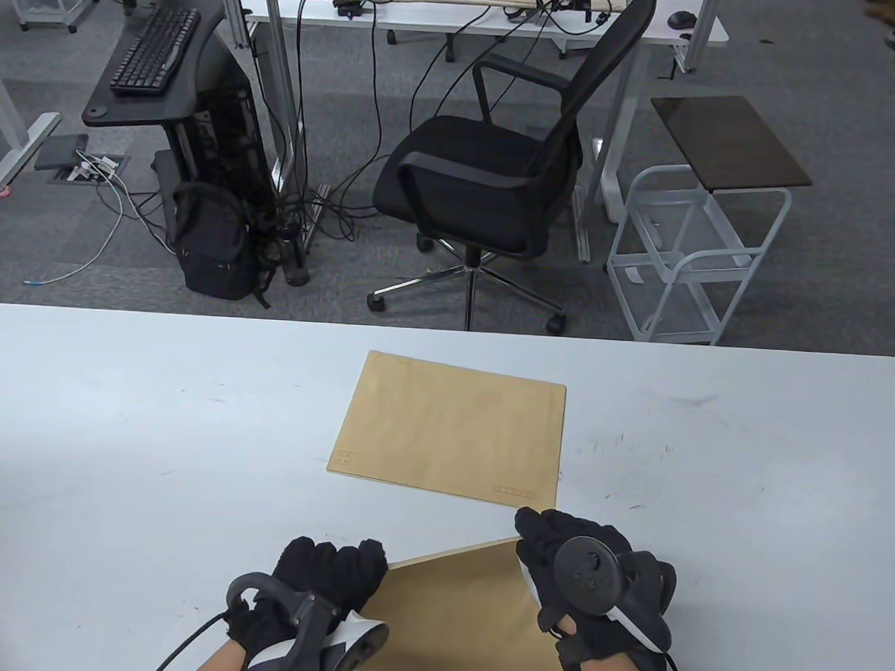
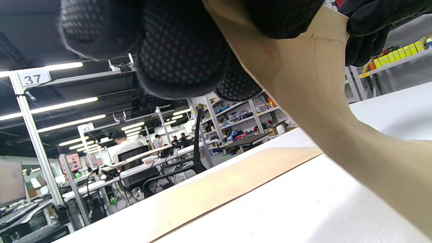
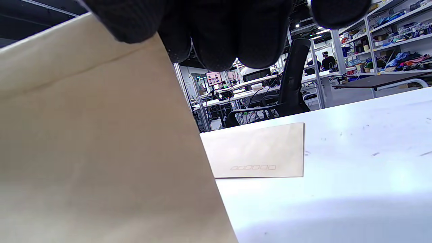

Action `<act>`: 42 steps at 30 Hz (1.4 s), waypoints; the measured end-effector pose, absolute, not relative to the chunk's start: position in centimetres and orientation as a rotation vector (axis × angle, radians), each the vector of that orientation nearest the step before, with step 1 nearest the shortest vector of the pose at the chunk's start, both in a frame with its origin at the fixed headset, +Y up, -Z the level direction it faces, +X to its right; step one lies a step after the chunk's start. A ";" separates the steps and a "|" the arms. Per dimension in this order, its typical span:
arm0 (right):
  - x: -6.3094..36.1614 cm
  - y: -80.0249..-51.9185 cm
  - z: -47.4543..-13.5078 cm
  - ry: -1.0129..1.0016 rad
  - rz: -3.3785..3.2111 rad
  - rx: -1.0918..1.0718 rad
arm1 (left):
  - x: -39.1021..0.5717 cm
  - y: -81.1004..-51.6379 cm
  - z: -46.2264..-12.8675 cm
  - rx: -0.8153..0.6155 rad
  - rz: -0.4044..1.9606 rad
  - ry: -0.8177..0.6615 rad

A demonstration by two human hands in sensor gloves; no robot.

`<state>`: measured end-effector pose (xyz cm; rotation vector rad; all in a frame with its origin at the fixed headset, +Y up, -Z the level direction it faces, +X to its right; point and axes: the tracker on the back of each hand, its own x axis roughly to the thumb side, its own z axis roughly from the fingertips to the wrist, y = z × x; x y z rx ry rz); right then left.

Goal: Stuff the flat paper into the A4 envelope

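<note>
Table view: a brown envelope (image 1: 457, 618) is held at the near table (image 1: 117, 425) edge, left hand (image 1: 318, 589) gripping its left corner, right hand (image 1: 585, 571) gripping its right corner. A second envelope (image 1: 451, 428) lies flat beyond it. Left wrist view: fingers (image 2: 182, 50) clamp the raised envelope (image 2: 303, 84). Right wrist view: fingers (image 3: 219, 30) pinch its top edge.

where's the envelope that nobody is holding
In the table view it lies flat at the table's middle, just beyond the right hand and the held envelope.
</note>
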<state>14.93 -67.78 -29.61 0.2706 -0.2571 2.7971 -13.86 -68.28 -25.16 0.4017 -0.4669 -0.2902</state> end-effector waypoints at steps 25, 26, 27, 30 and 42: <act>17.6 -68.8 -30.7 0.163 2.241 0.310 | -22.2 -67.0 -29.3 0.141 0.528 -0.361; 17.7 -68.2 -30.4 0.123 2.258 0.317 | -22.4 -67.0 -29.4 0.145 0.541 -0.347; 18.0 -67.2 -30.1 0.057 2.291 0.327 | -22.8 -66.9 -29.5 0.152 0.557 -0.322; 19.0 -64.7 -29.2 -0.102 2.331 0.316 | -24.0 -66.9 -29.9 0.172 0.547 -0.259; 16.0 -56.3 -27.9 -0.740 2.505 0.199 | -27.0 -67.1 -31.0 0.163 0.576 -0.175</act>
